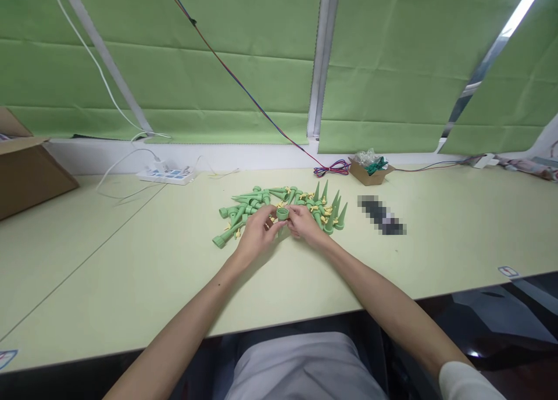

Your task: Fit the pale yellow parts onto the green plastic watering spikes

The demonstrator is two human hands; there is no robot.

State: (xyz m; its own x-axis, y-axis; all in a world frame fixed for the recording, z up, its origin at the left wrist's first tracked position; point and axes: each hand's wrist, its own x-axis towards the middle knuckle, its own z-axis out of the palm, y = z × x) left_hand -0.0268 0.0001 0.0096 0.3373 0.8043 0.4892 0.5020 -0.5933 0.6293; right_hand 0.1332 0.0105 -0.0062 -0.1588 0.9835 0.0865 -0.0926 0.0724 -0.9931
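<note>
Between my two hands is a green plastic plant watering spike (282,214), its round open socket facing up toward me. My left hand (260,228) grips it from the left with thumb and fingers. On the other side, the closed fingers of my right hand (303,221) are at the same piece; fingers cover most of its lower part. Just beyond and around the hands lies a loose pile of similar green spikes (229,235) with small yellow valves (328,210) among them. At the pile's right, several spikes (342,216) stand point up.
A small cardboard box (368,176) with plastic bags stands behind, beside a coiled red-blue cable (332,168). A blurred dark object (381,215) lies to the right. At back left are a power strip (168,174) and a large carton (35,176).
</note>
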